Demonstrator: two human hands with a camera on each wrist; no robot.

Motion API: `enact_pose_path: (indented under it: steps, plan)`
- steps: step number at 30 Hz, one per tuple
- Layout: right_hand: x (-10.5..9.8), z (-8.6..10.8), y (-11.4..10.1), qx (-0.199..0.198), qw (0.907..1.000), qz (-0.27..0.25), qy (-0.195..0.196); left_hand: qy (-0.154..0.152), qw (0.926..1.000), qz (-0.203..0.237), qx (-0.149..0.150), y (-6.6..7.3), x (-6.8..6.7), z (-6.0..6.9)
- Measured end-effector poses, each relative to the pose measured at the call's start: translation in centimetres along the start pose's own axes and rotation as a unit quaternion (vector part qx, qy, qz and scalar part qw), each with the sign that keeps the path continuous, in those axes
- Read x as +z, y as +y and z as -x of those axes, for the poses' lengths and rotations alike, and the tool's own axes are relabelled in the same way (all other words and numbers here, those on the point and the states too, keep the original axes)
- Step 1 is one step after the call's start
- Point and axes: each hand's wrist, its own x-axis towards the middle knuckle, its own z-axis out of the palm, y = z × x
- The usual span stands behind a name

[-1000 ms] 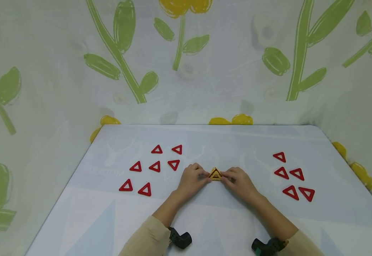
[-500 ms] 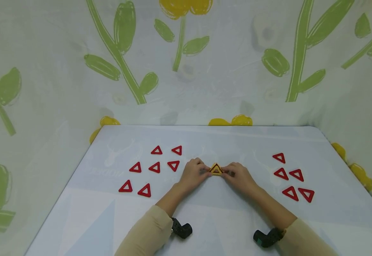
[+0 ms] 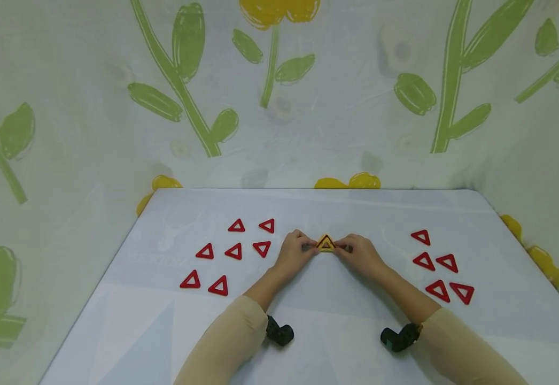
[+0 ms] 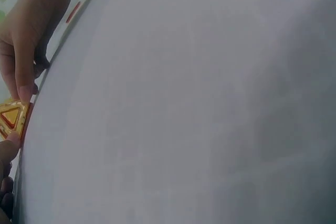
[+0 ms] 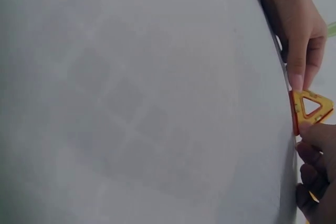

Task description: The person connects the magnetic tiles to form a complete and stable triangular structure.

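Near the middle of the table, a small yellow triangular magnetic tile piece [image 3: 326, 243] is held between both hands. Orange-red strips show along its edges in the right wrist view, where the yellow piece [image 5: 311, 107] has an open triangular centre. My left hand [image 3: 293, 252] pinches its left side with thumb and fingertips. On the other side, my right hand [image 3: 360, 255] pinches the right corner. How many tiles make up the piece, and its far side, I cannot tell. Both hands and the yellow piece [image 4: 11, 116] also appear at the edge of the left wrist view.
Several red triangular tiles [image 3: 233, 251] lie spread out on the left of the white table [image 3: 308, 321]. More red triangular tiles [image 3: 424, 261] lie on the right. A wall cloth with plant prints [image 3: 327, 133] rises behind the table's far edge.
Both hands have moved forward, away from the body, with the yellow piece held between them. The red tiles on either side have stayed put.
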Motion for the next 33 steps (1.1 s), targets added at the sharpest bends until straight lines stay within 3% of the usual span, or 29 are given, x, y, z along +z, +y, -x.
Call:
enact_pose_path:
  steps: [4,14,21,27,33]
  plan:
    - [0.1,-0.5,0.2,0.000,1.0000,0.006,0.008,-0.001,0.9998,0.004,-0.018,0.4,-0.2,-0.6]
    - [0.1,-1.9,0.6,0.026,0.9991,0.007,0.032,0.026,0.9994,-0.009,-0.022,0.6,0.0,-2.3]
    - [0.2,-3.2,1.2,0.025,0.9991,0.013,0.030,0.010,0.9979,-0.011,-0.063,0.8,-0.3,-3.6]
    - [-0.1,-4.3,1.2,0.033,0.9991,0.012,0.023,-0.009,0.9942,-0.052,-0.094,1.7,-0.9,-4.9]
    - [-0.6,-5.0,1.2,0.058,0.9979,0.023,0.015,-0.032,0.9908,-0.078,-0.106,2.1,-0.9,-6.0]
